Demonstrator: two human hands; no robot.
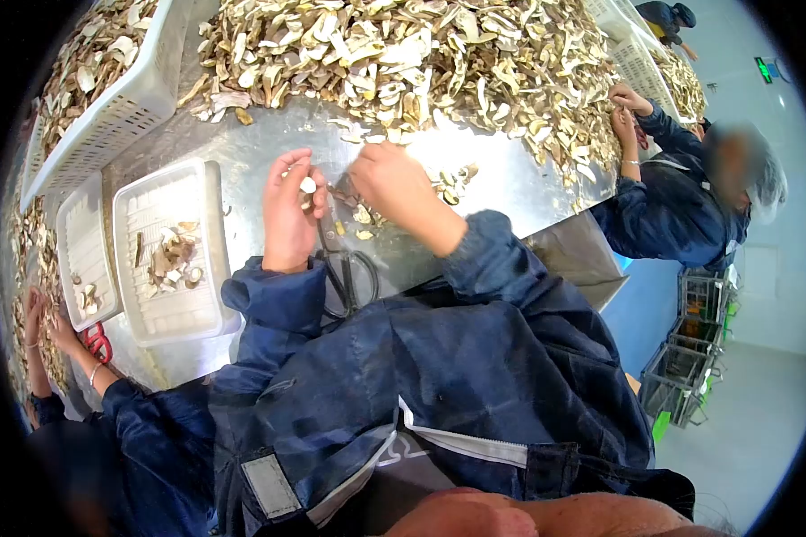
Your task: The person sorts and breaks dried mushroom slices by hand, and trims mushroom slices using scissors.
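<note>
My left hand [290,215] is raised over the metal table, its fingers curled around a small pale mushroom piece [308,185]. To its right, my right hand [396,182] reaches over the table near the edge of a big heap of sliced dried mushrooms [403,63]. Its fingers are bent together, and whatever they may hold is hidden. Below that hand lie a few loose mushroom bits [364,215], with another small cluster of slices [454,183] to its right. Black-handled scissors [374,273] rest on the table between my forearms, close to my jacket.
A white tray [215,251] with some mushroom pieces stands left, beside a smaller tray [107,242]. A white perforated crate [116,134] full of slices is at upper left. Co-workers' hands work at right [631,107] and lower left [63,336], near red-handled scissors [97,342].
</note>
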